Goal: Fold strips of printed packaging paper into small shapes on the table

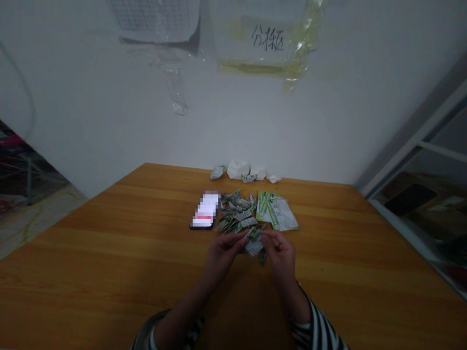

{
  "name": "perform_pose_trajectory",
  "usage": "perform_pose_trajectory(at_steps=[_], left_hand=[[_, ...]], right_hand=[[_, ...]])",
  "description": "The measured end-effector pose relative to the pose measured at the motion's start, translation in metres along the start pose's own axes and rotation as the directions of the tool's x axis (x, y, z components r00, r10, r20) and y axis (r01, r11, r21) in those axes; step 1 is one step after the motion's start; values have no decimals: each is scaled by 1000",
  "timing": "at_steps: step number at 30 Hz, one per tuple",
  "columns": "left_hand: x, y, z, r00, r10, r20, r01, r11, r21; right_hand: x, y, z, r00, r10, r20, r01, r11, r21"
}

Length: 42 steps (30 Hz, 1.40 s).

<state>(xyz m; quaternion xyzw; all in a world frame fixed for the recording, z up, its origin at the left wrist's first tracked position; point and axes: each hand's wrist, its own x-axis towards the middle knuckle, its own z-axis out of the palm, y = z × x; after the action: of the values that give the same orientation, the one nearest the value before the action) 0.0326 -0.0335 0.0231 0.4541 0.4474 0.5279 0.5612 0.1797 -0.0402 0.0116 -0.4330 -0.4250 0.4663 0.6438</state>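
Note:
Between my two hands is a small piece of printed green-and-white paper (254,244), folded or creased. My left hand (226,249) pinches its left side, and my right hand (280,249) pinches its right side. Just beyond my fingers lies a heap of folded printed paper pieces (239,211) in the same colours. Another small printed scrap (263,257) shows below the held paper, close to my right fingers. Flat printed green-and-white sheets (279,211) lie to the right of the heap.
A phone (206,210) with a lit, blurred screen lies left of the heap on the wooden table (109,233). Crumpled white papers (238,170) and a crumpled printed paper (218,172) sit along the back edge by the wall. A metal-framed rack (423,146) stands at the right.

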Motion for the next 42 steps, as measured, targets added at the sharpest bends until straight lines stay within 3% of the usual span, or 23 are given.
perform_pose_trajectory(at_steps=[6,11,16,20,23,28,33,38,40,42], left_hand=[[3,0,1,997,-66,51,68,996,-55],[11,-1,-7,978,-139,153,135,990,39],[10,-7,-10,995,35,90,-50,985,167],[5,-11,-6,972,221,77,-233,878,418],[3,-10,-3,963,243,121,-270,821,503],[1,-5,-1,967,177,185,-247,831,498],[0,-5,0,975,190,118,-223,818,530],[5,-10,1,994,94,64,-111,927,359],[6,-12,1,995,94,40,-102,944,313],[7,-13,2,994,104,21,-106,956,274]], right_hand=[[-3,5,0,999,-27,34,26,999,34],[-1,7,-7,983,-134,122,154,971,-181],[6,15,-5,989,2,145,27,980,-197],[8,17,1,986,91,141,-74,990,-121],[5,13,3,992,86,91,-77,992,-102],[2,6,3,994,75,81,-64,990,-124],[1,10,3,995,-1,98,19,984,-175],[-6,15,4,992,-106,66,123,927,-353],[-7,15,2,979,-200,45,199,876,-440],[-6,15,-2,934,-353,47,323,784,-530]])
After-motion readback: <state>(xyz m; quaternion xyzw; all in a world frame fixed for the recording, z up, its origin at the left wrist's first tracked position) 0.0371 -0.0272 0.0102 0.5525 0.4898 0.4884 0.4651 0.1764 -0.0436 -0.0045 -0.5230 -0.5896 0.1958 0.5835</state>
